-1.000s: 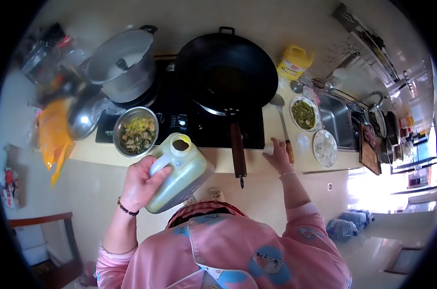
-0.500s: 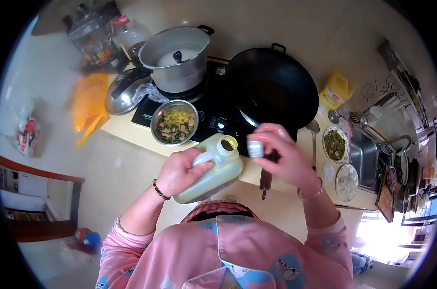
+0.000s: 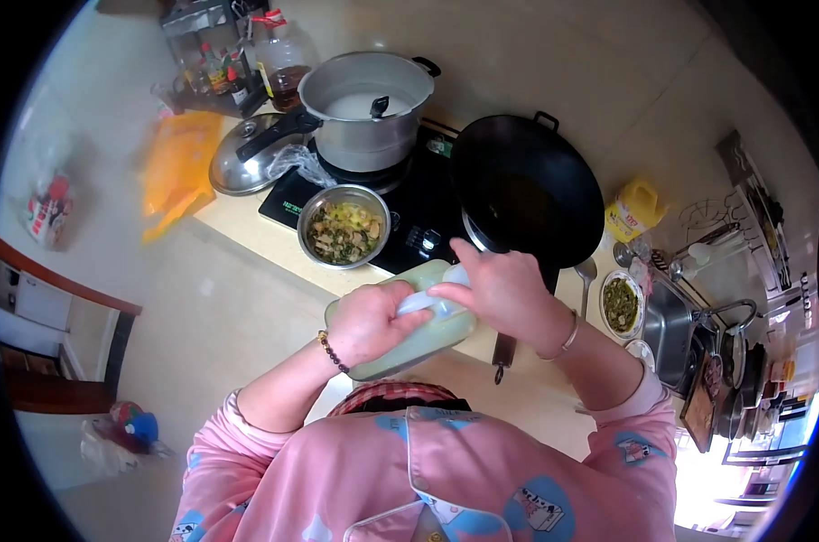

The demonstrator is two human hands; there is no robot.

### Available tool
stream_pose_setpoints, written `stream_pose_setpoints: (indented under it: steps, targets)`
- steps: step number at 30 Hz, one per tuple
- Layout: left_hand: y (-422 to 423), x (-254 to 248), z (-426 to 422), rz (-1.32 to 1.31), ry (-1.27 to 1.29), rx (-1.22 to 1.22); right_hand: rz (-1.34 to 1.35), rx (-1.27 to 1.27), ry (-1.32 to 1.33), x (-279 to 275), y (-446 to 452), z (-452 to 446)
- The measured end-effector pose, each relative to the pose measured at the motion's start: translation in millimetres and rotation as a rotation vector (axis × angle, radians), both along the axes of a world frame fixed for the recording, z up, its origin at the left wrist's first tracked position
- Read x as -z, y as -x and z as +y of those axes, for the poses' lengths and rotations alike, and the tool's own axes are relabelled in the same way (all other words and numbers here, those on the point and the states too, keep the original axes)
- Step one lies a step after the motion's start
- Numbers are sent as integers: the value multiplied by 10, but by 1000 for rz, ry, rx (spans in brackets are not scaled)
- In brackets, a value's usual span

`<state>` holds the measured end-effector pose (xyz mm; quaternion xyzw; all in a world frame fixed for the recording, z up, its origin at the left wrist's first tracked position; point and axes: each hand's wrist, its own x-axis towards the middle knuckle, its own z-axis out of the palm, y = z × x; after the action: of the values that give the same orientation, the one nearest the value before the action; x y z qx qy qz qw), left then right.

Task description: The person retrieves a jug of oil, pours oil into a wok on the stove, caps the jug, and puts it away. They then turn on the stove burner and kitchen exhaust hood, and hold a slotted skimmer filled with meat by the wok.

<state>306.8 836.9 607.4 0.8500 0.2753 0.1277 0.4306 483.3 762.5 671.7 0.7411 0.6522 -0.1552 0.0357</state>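
Note:
My left hand (image 3: 366,322) is closed around the handle of a pale green translucent plastic jug (image 3: 416,341), held in front of my body and over the counter's front edge. My right hand (image 3: 511,296) grips the white cap at the jug's mouth, its fingers covering most of the cap and the opening. Beyond the hands, a black wok (image 3: 527,176) with a little dark liquid in it sits on the cooktop (image 3: 414,239). A steel bowl (image 3: 308,256) of chopped meat and greens is at the cooktop's front left edge.
A pressure cooker (image 3: 364,144) stands behind the bowl, its lid (image 3: 247,167) to the left beside an orange bag (image 3: 179,167). Right of the wok are a yellow jug (image 3: 635,212), a spatula (image 3: 586,271), a plate of greens (image 3: 640,316) and the sink (image 3: 671,321).
My right hand has brought the white cap left onto the jug's open mouth, which it now covers. The left hand still holds the handle. The view has shifted slightly.

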Motion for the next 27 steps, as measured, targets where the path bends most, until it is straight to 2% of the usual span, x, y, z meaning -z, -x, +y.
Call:
stream_pose_setpoints:
  steps: [3,5,8,10,12,13,15,16,18,19,21,24,27]
  targets:
    - [17,-1,5,1,7,0,34,67,-60,-104,-93,-79]
    - [21,2,-7,0,12,0,326,-176,-292,-24,-284,-147]
    - [16,-33,-16,-20,17,13,366,-304,-272,171,-352,-107]
    - [27,-65,-29,8,-31,8,391,-273,-331,155,-314,-74]
    - [29,-11,-38,-8,-44,12,84,-199,-137,17,-271,-32]
    - [26,6,-38,-25,-60,22,83,-201,-139,23,-244,-39]
    - [22,3,-40,-19,-66,17,-200,-232,-248,59,-181,-75]
    - [25,4,-44,-10,-66,12,-202,-238,-248,80,-180,-90]
    - [31,13,-45,-10,-77,5,-47,-199,-273,105,-210,-123]
    - [31,21,-46,-8,-90,6,-50,-205,-269,76,-206,-139]
    - [26,76,-44,-28,-101,7,352,-116,-255,2,-191,-168]
    - [23,65,-50,-35,-112,11,496,-139,-166,43,-298,-158]
    - [21,15,-59,-12,-105,10,495,-243,-229,57,-314,-148]
